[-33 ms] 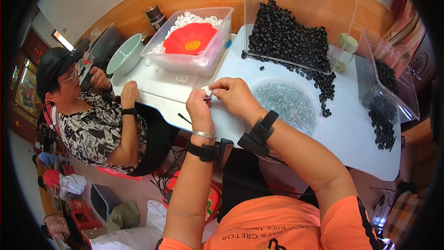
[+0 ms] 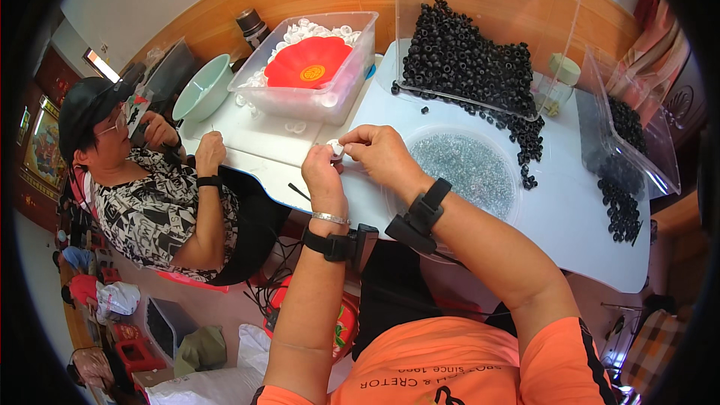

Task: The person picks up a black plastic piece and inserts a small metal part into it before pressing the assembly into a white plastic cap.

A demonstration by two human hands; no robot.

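Between my two hands, over the front of the table, is a small round white plastic piece (image 2: 336, 148). My left hand (image 2: 322, 172) has its fingers closed round it from the left. From the right, the thumb and forefinger of my right hand (image 2: 384, 156) pinch together at its side; whether they grip the piece or something tiny against it is hidden. Just right of my right hand stands a round clear tub (image 2: 517, 193) full of small clear beads (image 2: 461, 169). Black ring-shaped parts (image 2: 465, 56) spill from a tipped transparent box (image 2: 556, 45) at the back.
A clear bin (image 2: 358, 67) of white pieces holds a red flower-shaped dish (image 2: 307, 61). A mint basin (image 2: 204, 88) and a seated co-worker (image 2: 165, 202) are on the left. Another tipped box (image 2: 652, 161) of black parts and a lidded jar (image 2: 556, 94) are on the right.
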